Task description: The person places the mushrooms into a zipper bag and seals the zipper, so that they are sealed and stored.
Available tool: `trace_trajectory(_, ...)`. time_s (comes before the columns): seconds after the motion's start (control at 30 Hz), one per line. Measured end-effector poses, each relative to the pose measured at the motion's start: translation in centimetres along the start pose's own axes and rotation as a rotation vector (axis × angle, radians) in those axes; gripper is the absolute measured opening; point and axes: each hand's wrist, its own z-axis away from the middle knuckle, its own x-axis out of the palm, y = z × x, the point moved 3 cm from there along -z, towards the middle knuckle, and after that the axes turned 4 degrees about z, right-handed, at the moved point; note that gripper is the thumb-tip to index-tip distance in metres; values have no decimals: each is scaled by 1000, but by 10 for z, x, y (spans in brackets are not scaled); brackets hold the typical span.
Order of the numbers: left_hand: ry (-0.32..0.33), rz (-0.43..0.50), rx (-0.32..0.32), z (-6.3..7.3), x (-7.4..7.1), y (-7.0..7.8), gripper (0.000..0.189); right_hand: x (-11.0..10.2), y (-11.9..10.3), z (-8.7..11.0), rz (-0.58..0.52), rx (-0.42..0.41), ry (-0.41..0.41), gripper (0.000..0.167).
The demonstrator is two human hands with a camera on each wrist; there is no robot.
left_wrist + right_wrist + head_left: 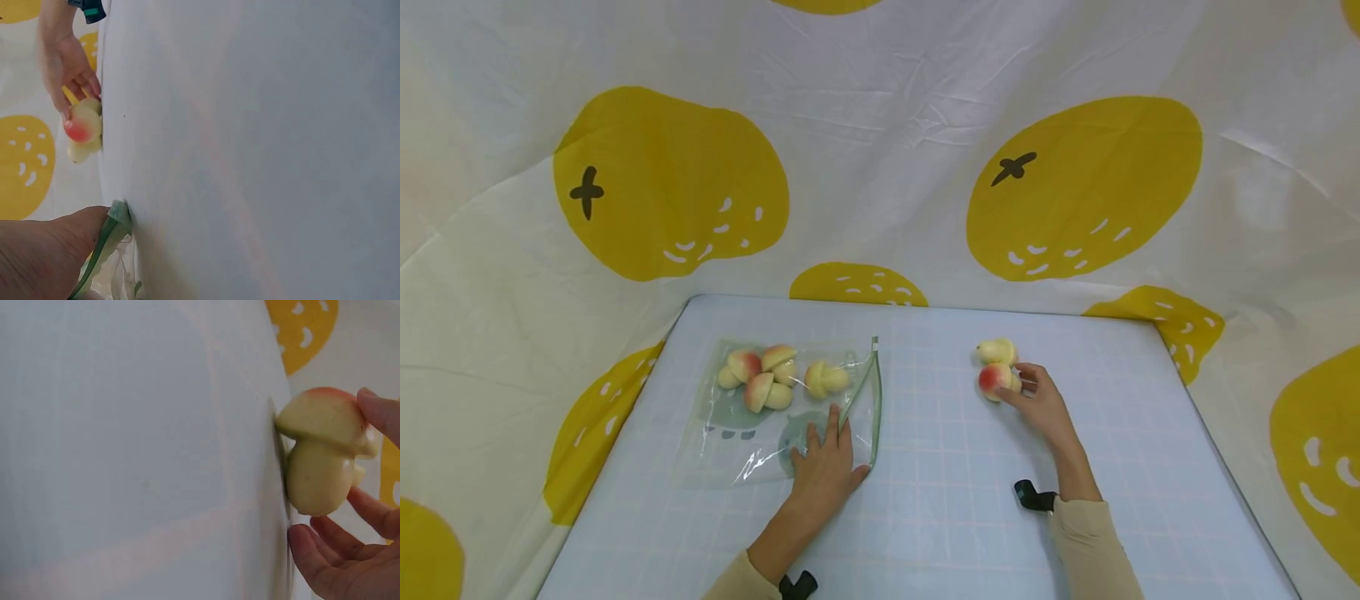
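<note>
A clear zip bag (715, 450) with a green-edged mouth (878, 400) lies on the table, several toy mushrooms (767, 392) inside it. My left hand (826, 475) rests on the bag with fingers spread, its thumb by the lower end of the green edge. On the right, my right hand (1041, 408) pinches a red-capped toy mushroom (995, 381) between thumb and fingers. In the right wrist view the thumb touches the cap of this mushroom (322, 465), which still meets the table. A paler toy mushroom (997, 350) lies just behind it.
The pale blue checked table (940, 517) has its far edge against a white cloth (880, 167) printed with yellow fruit. A black wrist device (1032, 496) sits at the right wrist, another (797, 586) at the left.
</note>
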Motion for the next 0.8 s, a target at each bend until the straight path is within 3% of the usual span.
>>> trace_trajectory(0.5,-14,10,-5,0,1,0,84,11,-8,4,72,10,109,82)
trace_trajectory(0.8,-5,10,-1,0,1,-1,84,13,-6,5,3,23,121,82)
